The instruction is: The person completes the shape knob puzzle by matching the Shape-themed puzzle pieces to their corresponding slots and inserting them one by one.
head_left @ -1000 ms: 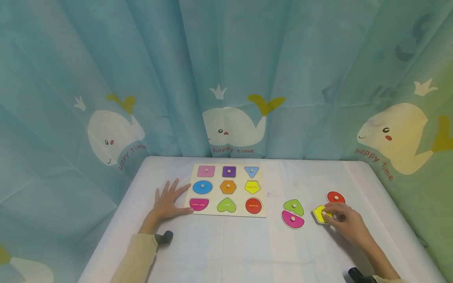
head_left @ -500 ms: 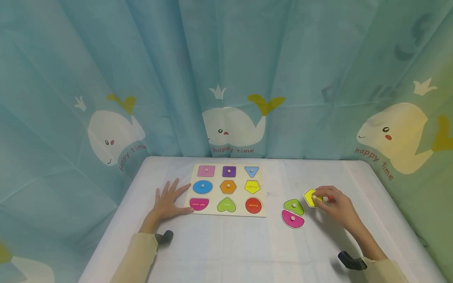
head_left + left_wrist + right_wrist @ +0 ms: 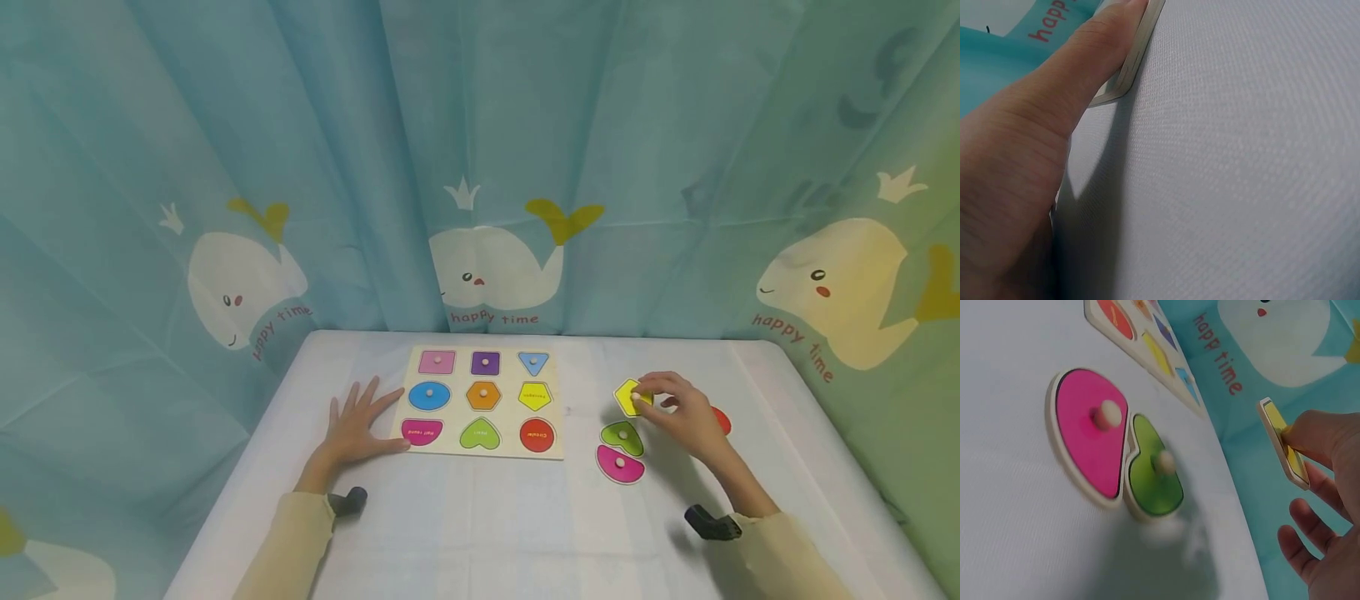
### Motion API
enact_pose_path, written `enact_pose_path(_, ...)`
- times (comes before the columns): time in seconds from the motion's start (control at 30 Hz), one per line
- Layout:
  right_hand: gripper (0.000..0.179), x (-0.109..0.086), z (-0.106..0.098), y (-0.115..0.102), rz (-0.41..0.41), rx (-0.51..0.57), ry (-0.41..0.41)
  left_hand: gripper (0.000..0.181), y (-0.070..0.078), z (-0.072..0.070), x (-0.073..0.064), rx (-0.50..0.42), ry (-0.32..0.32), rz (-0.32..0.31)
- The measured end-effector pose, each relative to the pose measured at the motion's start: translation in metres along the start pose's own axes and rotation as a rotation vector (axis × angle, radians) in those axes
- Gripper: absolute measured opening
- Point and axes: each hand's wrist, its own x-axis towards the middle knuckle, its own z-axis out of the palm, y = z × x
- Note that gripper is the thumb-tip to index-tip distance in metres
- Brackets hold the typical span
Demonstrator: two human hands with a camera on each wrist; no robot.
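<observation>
A yellow pentagon puzzle piece (image 3: 625,399) is pinched by its knob between the thumb and finger of my right hand (image 3: 686,418). In the right wrist view the pentagon piece (image 3: 1284,445) is held tilted, up off the table. My left hand (image 3: 356,429) lies with spread fingers at the left side of the puzzle board (image 3: 456,417), its thumb on the near corner. On the board, the pink rectangle, purple square, blue triangle, blue oval and orange hexagon show knobs. The yellow pentagon (image 3: 535,397), half round, heart and circular places show printed words instead.
A green heart piece (image 3: 619,433) and a magenta half-round piece (image 3: 618,467) lie together right of the board. A red round piece (image 3: 722,421) lies partly hidden behind my right hand. A blue whale-print curtain (image 3: 495,125) hangs behind the white-covered table (image 3: 480,525).
My right hand has lifted the yellow pentagon piece and carried it left and toward the back, past the red piece to above the green heart. My left hand has stayed put.
</observation>
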Motion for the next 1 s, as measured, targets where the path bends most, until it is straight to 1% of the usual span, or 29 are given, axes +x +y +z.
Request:
enact_pose_path(0.17, 0.015, 0.010, 0.008, -0.007, -0.038, 0.011, -0.012, 0.101, 0.000, 0.000, -0.001, -0.006, 0.001, 0.000)
enact_pose_path(0.3, 0.015, 0.018, 0.015, -0.012, -0.051, 0.026, -0.025, 0.101, 0.000, 0.000, 0.000, -0.019, 0.005, 0.000)
enact_pose_path(0.5, 0.017, 0.029, 0.026, -0.019, -0.027, 0.040, -0.069, 0.102, 0.000, 0.001, 0.000, 0.000, 0.000, 0.002)
enact_pose_path(0.6, 0.018, 0.036, 0.033, -0.023, -0.015, 0.041, -0.086, 0.102, 0.001, 0.000, 0.000, -0.009, -0.003, 0.001)
enact_pose_path(0.67, 0.019, 0.041, 0.039, -0.026, -0.012, 0.060, -0.096, 0.102, 0.002, -0.001, -0.001, -0.021, -0.002, 0.003)
enact_pose_path(0.83, 0.019, 0.051, 0.055, -0.037, -0.005, 0.108, -0.115, 0.102, 0.003, -0.003, -0.002, -0.022, -0.005, -0.002)
enact_pose_path(1.0, 0.018, 0.056, 0.073, -0.043, 0.012, 0.136, -0.137, 0.102, 0.002, -0.001, -0.001, -0.021, -0.007, -0.002)
